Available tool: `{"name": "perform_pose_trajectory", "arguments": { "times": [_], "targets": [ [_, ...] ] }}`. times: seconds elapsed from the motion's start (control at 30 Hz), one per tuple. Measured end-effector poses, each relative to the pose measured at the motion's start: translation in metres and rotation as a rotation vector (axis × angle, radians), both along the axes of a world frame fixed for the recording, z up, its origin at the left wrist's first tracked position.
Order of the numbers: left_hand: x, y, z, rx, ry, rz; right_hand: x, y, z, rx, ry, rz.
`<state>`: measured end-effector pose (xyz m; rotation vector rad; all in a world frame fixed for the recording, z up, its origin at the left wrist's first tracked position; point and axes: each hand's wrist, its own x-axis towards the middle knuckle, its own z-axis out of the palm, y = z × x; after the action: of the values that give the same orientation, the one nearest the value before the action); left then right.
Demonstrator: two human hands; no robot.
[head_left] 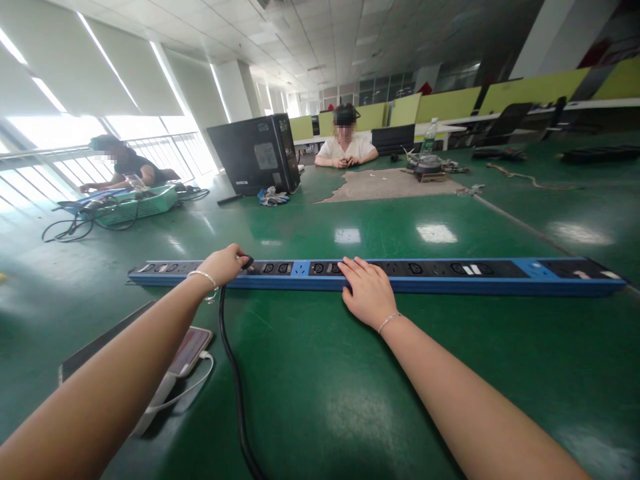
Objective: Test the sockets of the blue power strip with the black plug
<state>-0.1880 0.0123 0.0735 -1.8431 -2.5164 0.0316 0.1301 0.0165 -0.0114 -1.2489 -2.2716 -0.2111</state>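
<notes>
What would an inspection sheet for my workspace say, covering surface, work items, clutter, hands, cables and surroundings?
Surface: green tabletop, with a ragged beige patch on the far side.
Work items: long blue-and-black power strip; black plug at its sockets, seating hidden.
Clutter: phone nearby; computer case, gloves, green basket and bottle beyond.
Hands: left hand grips the plug; right hand lies on the strip.
Cables: black cable hangs below the left hand; white cable at the phone; dark cables at the basket.
Surroundings: two seated people, one opposite, one far left.
</notes>
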Motion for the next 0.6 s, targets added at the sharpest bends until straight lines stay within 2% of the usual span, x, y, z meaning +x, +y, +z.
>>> {"name": "perform_pose_trajectory", "arguments": {
  "times": [0.17,0.3,0.6],
  "targets": [
    [0.005,0.003,0.007,-0.057,0.073,-0.048,0.0,0.001,-0.001,0.001,0.009,0.003],
    [0.008,0.003,0.01,-0.055,0.109,-0.036,0.0,0.001,-0.001,-0.003,0.014,0.007],
    [0.007,0.003,0.01,-0.047,0.082,-0.044,0.0,0.0,0.001,-0.009,0.009,-0.006]
  ]
}}
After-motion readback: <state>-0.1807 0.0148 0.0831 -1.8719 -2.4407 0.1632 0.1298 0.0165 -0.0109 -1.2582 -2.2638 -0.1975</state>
